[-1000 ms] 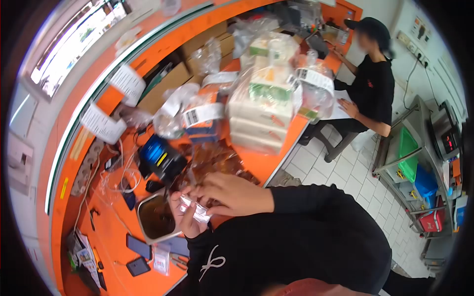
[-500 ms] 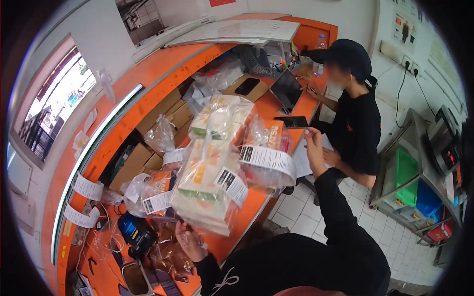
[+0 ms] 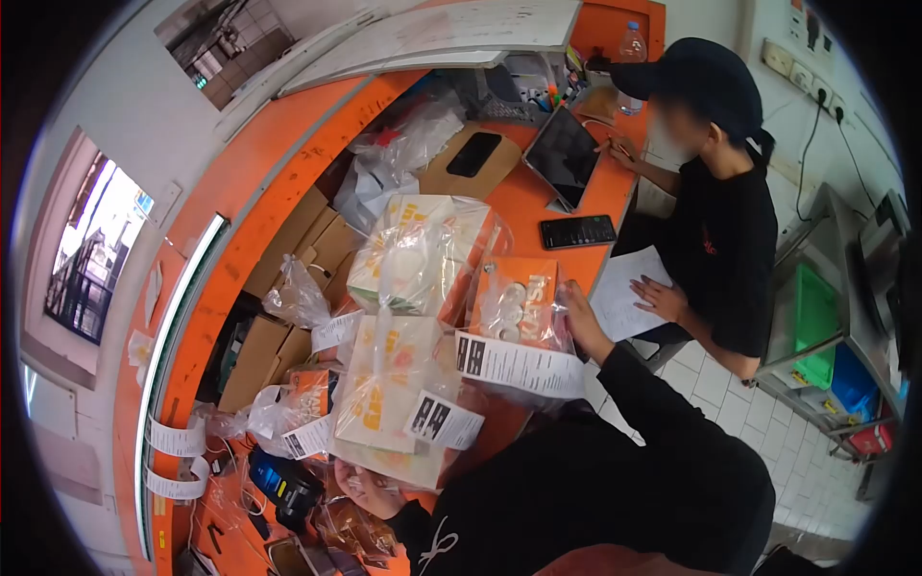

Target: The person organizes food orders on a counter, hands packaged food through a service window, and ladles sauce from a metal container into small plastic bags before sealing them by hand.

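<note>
My left hand (image 3: 370,490) is at the lower edge of a bagged cream box (image 3: 379,384), fingers partly spread against it. My right hand (image 3: 586,324) has its fingers stretched along the right side of a clear bag holding an orange box (image 3: 519,298) and round white-lidded pieces. A long printed receipt (image 3: 519,365) hangs across that bag's front. Another receipt (image 3: 444,422) is stuck to the cream box's bag. Behind it stands a second bagged cream box (image 3: 418,254). The undersides of the bags are hidden.
A co-worker (image 3: 715,202) in a black cap sits at the right, one hand on paper, beside a tablet (image 3: 562,158) and a phone (image 3: 576,231). A smaller orange bagged package (image 3: 309,396), a black-and-blue device (image 3: 285,487) and cardboard boxes (image 3: 264,360) are at the left.
My right hand has come down from near the phone to the orange box's bag. My left hand has moved against the cream box's lower edge. The view has shifted.
</note>
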A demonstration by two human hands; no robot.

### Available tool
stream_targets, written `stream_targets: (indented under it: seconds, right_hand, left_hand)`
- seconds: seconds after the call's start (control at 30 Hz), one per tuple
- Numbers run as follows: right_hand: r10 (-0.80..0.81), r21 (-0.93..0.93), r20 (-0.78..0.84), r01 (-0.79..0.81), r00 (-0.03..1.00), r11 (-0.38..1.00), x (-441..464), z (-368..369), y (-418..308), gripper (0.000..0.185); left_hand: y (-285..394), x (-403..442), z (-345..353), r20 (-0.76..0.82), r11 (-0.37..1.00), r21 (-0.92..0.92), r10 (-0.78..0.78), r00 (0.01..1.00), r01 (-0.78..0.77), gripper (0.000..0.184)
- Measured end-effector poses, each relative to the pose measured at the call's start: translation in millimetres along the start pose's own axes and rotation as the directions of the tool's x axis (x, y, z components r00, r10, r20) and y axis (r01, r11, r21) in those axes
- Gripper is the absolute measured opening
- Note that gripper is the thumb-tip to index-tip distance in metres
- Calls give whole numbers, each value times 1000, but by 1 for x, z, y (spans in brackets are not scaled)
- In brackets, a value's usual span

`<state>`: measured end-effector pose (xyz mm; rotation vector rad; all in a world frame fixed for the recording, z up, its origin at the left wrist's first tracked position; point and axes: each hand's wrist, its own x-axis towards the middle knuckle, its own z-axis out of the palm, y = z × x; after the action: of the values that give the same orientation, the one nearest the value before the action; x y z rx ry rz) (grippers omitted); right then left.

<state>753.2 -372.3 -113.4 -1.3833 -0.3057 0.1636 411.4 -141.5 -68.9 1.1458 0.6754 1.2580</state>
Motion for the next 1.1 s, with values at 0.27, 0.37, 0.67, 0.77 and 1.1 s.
stream_targets:
  seconds: [0.27,0.37,0.67,0.77,1.1]
  right_hand:
    - [-34,-162,412,110,911,981,149,1,-46,45]
    - [-181,-55,418,223,890,973,179,51,-29,46]
    - [-163,-19,763,273,625,962,170,48,-50,50]
    - [-30,33,848,4,529,999,156,31,-74,59]
    - [-76,-172,886,476,458,862,137,17,-92,78]
  left_hand:
    - [17,-39,21,-378,972,173,213,901,-158,32]
    - [31,-54,79,-486,902,233,431,760,-363,30]
    - [47,-152,79,-440,900,398,357,824,-178,34]
    - [52,-160,88,-482,881,457,360,799,-121,32]
    - [48,-138,110,-371,890,456,213,904,-23,31]
